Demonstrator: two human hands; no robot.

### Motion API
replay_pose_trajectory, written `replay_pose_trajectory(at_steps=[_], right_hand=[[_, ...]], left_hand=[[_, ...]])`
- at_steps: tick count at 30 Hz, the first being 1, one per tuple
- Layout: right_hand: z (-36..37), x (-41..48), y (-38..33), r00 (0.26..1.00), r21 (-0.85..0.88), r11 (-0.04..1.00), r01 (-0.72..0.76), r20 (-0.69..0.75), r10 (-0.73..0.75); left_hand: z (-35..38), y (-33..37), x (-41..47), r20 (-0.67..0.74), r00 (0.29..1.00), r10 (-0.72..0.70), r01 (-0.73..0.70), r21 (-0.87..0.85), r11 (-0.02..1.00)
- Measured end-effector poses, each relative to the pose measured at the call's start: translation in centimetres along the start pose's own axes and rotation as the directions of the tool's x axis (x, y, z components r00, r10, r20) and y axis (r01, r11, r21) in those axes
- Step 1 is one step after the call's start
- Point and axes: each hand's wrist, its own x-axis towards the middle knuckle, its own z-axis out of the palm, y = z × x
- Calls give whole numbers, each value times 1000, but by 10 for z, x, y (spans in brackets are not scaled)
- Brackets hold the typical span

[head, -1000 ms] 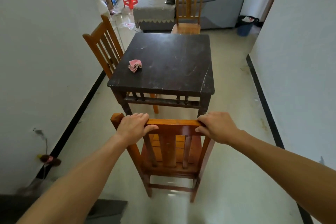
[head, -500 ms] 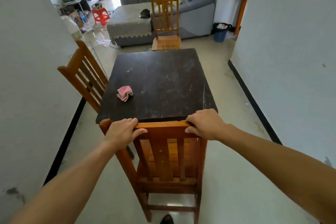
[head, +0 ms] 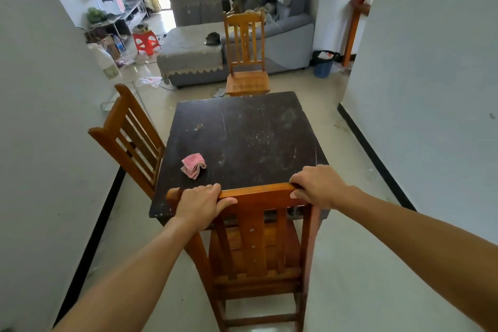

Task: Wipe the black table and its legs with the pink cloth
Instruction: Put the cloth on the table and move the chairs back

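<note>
The black square table (head: 250, 137) stands in a narrow passage, its top dusty and scratched. A folded pink cloth (head: 193, 165) lies on it near the front left. Right in front of me a wooden chair (head: 258, 240) is pushed against the table's near edge. My left hand (head: 200, 202) grips the left end of the chair's top rail. My right hand (head: 318, 186) grips the right end. The table's legs are hidden behind the chair and the top.
A second wooden chair (head: 129, 137) stands at the table's left side, a third (head: 246, 62) at its far side. White walls close in on both sides. Beyond are a grey sofa (head: 194, 54), a red stool (head: 145, 42) and a blue bin (head: 322, 63).
The chair in my hands has moved forward, from clear of the table to tucked under its near edge. The view has come closer and lifted. The cloth has stayed put.
</note>
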Motion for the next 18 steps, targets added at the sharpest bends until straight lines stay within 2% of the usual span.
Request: replay_pose_trajectory(at_steps=[5, 10, 14, 18], right_hand=[[21, -10, 5, 1000, -19, 1000, 10, -20, -10], [35, -12, 7, 995, 45, 997, 60, -87, -56], [55, -17, -4, 973, 178, 983, -43, -218, 82], [77, -38, -17, 882, 238, 967, -93, -432, 191]], left_hand=[[6, 12, 7, 36, 998, 47, -48, 7, 999], [16, 5, 4, 0, 1000, 20, -20, -14, 1000], [15, 9, -7, 71, 997, -29, 20, 125, 992], [3, 22, -31, 148, 986, -75, 27, 305, 952]])
